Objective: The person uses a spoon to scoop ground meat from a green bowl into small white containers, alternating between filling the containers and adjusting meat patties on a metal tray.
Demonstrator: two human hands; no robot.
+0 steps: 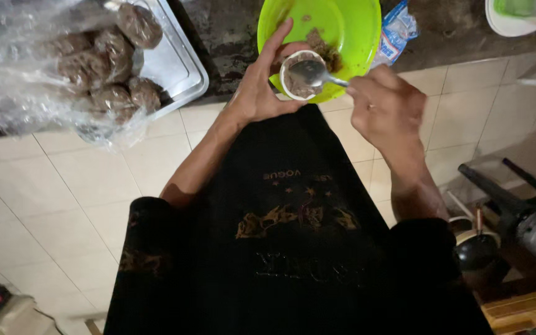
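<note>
Over green bowl — cup between left fingers

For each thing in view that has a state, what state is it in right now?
Left hand: holding the small cup.
Small cup: filled with brown mix.
Right hand: gripping the spoon.
Spoon: bowl end resting in the cup.
Green bowl: some brown mix left.
Metal tray: holds plastic-covered brown balls.

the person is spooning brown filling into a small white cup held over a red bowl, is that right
Not quite: the bowl is bright green, not red, as the head view shows. The left hand holds the small white cup over it while the right hand works the spoon.
</note>
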